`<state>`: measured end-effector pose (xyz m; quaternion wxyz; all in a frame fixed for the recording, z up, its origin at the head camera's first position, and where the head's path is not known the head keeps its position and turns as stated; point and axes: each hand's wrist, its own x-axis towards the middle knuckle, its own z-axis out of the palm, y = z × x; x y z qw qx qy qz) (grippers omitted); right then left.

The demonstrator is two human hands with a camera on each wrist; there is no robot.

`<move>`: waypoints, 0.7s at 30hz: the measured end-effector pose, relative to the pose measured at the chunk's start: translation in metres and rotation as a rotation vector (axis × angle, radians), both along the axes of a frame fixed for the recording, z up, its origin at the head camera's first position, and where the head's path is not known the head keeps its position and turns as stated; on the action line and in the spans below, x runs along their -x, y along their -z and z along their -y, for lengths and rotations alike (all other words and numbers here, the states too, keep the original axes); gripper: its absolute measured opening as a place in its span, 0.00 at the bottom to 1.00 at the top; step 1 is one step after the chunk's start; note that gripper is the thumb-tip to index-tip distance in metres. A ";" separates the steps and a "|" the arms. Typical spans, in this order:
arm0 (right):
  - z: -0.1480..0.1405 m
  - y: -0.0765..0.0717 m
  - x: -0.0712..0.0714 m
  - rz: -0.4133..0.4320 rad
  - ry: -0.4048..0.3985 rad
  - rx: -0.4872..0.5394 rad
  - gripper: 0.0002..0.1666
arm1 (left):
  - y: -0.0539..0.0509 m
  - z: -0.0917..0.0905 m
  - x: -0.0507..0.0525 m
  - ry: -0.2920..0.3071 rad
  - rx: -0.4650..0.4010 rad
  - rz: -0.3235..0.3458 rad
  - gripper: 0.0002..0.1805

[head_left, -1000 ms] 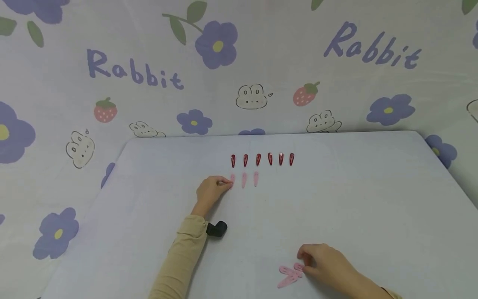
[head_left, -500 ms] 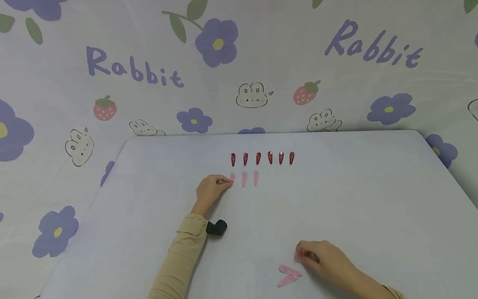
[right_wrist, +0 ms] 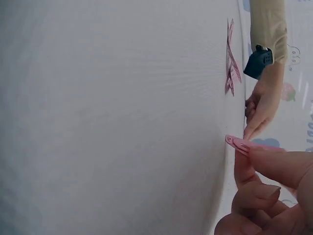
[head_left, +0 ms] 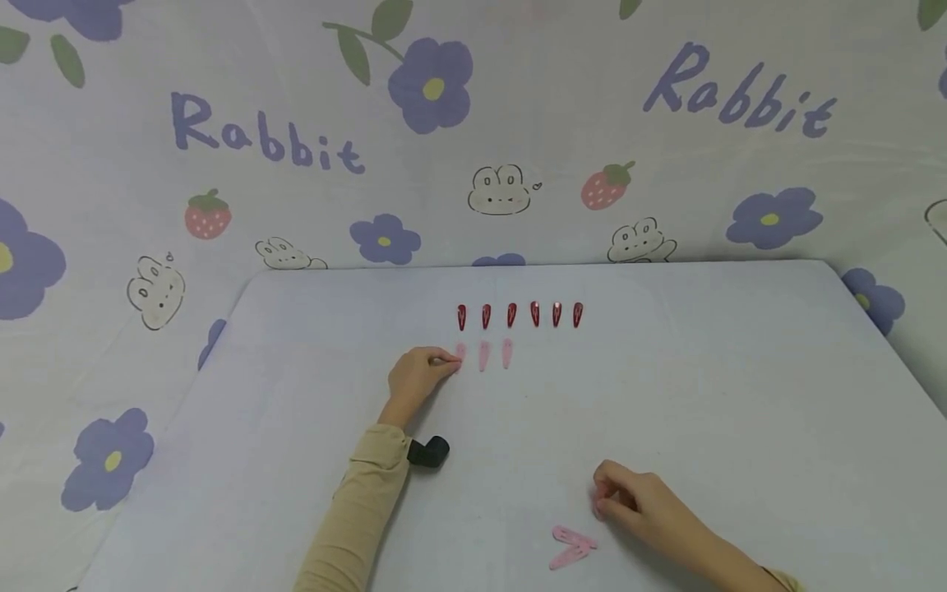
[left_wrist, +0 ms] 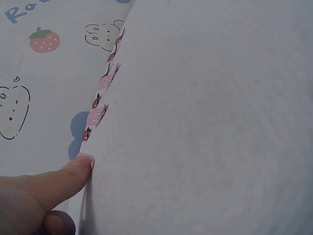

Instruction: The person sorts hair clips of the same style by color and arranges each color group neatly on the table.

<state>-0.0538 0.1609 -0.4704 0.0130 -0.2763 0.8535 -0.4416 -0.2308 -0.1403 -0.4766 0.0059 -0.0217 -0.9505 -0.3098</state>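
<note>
In the head view, my left hand (head_left: 416, 376) has its thumb and fingertip at the leftmost pink snap hair clip (head_left: 461, 351), pinching its near end on the table. To its right lie a second pink clip (head_left: 484, 356) and a third pink clip (head_left: 506, 353). Behind them runs a row of several red snap hair clips (head_left: 512, 316). Nearer the front, my right hand (head_left: 654, 514) pinches another pink hair clip (right_wrist: 238, 143) between thumb and forefinger, just off the table. Left of that hand, two loose pink clips (head_left: 570, 538) lie touching each other in a V.
The white table (head_left: 740, 370) reaches back to a cloth backdrop (head_left: 555, 99) printed with flowers, rabbits and strawberries. A black wrist camera (head_left: 431, 451) juts from the left sleeve.
My right hand has lifted one pink clip from the loose pile, leaving two there, and has moved slightly away from them. The left hand stays at the leftmost pink clip.
</note>
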 end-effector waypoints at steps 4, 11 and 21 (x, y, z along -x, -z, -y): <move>0.001 0.002 0.001 -0.039 0.029 -0.012 0.17 | 0.000 0.001 0.000 -0.002 0.005 -0.006 0.09; 0.002 -0.003 0.009 0.035 0.072 0.059 0.17 | -0.001 0.001 0.000 0.006 -0.006 -0.006 0.10; -0.018 -0.012 0.050 0.315 0.098 0.035 0.07 | -0.003 -0.001 -0.001 -0.010 0.007 0.024 0.10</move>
